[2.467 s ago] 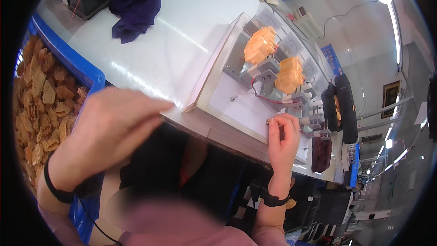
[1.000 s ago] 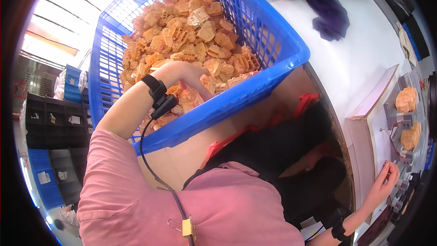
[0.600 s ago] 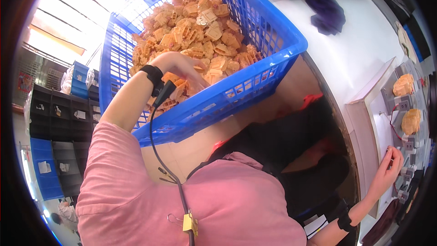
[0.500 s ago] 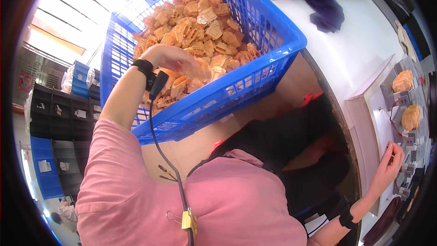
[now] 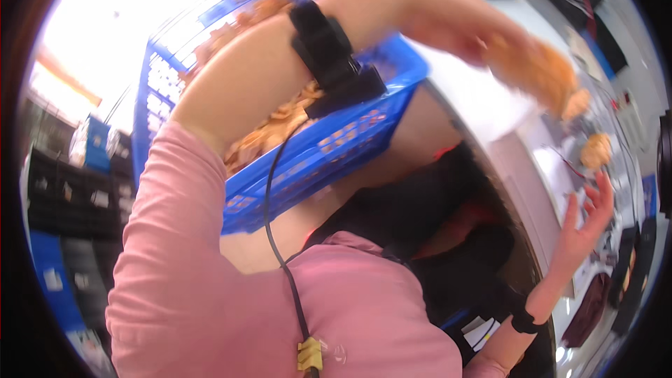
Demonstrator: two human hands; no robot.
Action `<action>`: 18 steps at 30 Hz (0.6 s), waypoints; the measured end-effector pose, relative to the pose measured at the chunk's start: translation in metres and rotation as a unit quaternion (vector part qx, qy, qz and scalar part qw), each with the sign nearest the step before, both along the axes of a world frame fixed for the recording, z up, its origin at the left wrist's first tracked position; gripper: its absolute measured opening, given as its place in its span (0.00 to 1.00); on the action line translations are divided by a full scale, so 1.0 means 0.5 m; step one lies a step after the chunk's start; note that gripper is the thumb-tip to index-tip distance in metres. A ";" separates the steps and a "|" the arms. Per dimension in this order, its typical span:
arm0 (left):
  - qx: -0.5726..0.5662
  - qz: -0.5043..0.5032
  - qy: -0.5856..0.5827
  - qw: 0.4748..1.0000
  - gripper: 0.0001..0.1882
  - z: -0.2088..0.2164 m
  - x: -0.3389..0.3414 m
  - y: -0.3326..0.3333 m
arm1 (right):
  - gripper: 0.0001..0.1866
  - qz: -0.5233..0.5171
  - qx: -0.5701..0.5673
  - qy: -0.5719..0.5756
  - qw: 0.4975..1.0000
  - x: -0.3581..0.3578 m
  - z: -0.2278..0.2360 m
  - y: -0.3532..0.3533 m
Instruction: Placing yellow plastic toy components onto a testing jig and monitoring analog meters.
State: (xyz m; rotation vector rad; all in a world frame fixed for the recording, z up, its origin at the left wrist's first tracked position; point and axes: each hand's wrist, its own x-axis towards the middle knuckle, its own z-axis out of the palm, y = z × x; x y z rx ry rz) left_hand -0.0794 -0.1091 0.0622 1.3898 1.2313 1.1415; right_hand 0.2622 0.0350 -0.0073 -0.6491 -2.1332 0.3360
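Note:
My left hand (image 5: 455,33) is stretched across to the right above the white bench, smeared by motion. Its fingers are closed round a tan moulded plastic part (image 5: 535,70), also blurred; whether it is one piece or more I cannot tell. Near the bench's right side my right hand (image 5: 585,222) is held palm up, fingers spread, with nothing in it. Just beyond its fingertips a tan part (image 5: 596,151) sits on a small grey fixture. Another tan piece (image 5: 577,104) shows close to the part in my left hand. My left forearm hides much of the blue crate.
The blue plastic crate (image 5: 315,162), heaped with tan parts (image 5: 266,136), stands in front at the left. A white raised panel (image 5: 521,185) edges the bench (image 5: 462,80). Dark storage bins (image 5: 73,196) stand far left; a black cable (image 5: 269,196) runs from my left wrist strap.
My left hand has left the parts in the crate and swung right over the bench, carrying a tan part. My right hand has opened its fingers and turned upward.

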 end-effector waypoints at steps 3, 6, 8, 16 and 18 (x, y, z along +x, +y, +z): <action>-0.014 -0.116 0.084 0.990 0.35 0.020 0.157 0.115 | 0.39 0.025 -0.014 -0.016 0.999 0.009 0.035 -0.065; 0.004 -0.143 0.178 0.974 0.36 0.019 0.264 0.177 | 0.34 0.047 -0.006 0.078 0.996 0.028 0.040 -0.068; -0.015 -0.134 0.102 0.986 0.34 0.009 0.324 0.182 | 0.30 0.023 -0.014 0.102 0.994 0.077 0.042 -0.060; -0.266 -0.212 -0.333 0.879 0.36 -0.042 0.476 0.200 | 0.26 -0.006 -0.081 0.272 0.959 0.178 -0.009 -0.056; -0.257 -0.222 -0.339 0.877 0.34 -0.050 0.489 0.218 | 0.26 -0.009 -0.077 0.260 0.962 0.183 -0.014 -0.047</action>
